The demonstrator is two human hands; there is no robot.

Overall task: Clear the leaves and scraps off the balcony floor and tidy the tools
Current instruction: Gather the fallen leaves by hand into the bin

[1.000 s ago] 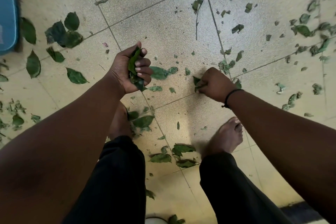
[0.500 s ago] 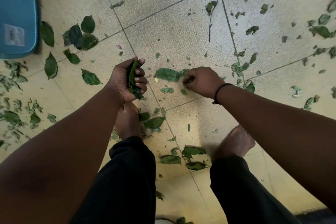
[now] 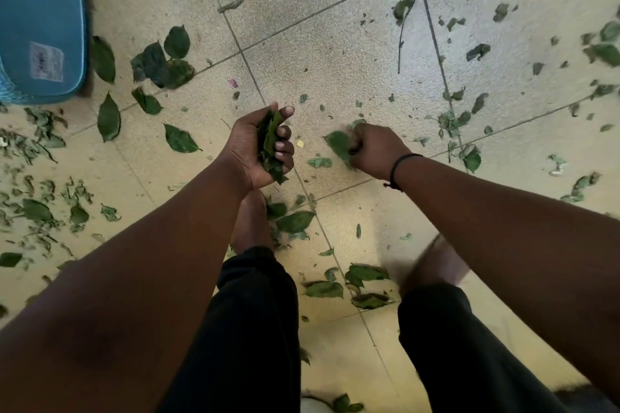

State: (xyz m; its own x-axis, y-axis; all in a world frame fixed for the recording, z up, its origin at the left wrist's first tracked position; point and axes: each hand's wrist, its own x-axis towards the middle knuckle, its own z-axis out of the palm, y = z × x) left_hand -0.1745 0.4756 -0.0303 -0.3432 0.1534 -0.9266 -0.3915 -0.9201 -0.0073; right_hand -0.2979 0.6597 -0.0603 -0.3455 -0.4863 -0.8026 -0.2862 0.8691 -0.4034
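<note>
Green leaves and small scraps lie scattered over the pale tiled balcony floor (image 3: 335, 54). My left hand (image 3: 258, 151) is held just above the floor, closed around a bunch of green leaves (image 3: 270, 144) that sticks out above and below the fist. Right beside it, my right hand (image 3: 375, 151) is down at the floor with its fingers closed on a large leaf (image 3: 337, 144). Whole leaves (image 3: 179, 139) lie to the left of my left hand, and a thin twig (image 3: 407, 20) rests further out.
A blue plastic container (image 3: 40, 20) stands at the upper left. My bare feet (image 3: 251, 221) and black trouser legs (image 3: 258, 329) are below the hands, with leaves between them. Shredded leaf bits (image 3: 43, 208) cover the left side and the upper right.
My right hand has moved left from the tile joint to the large leaf near my left hand and closed on it. The view has shifted, bringing the blue container further in.
</note>
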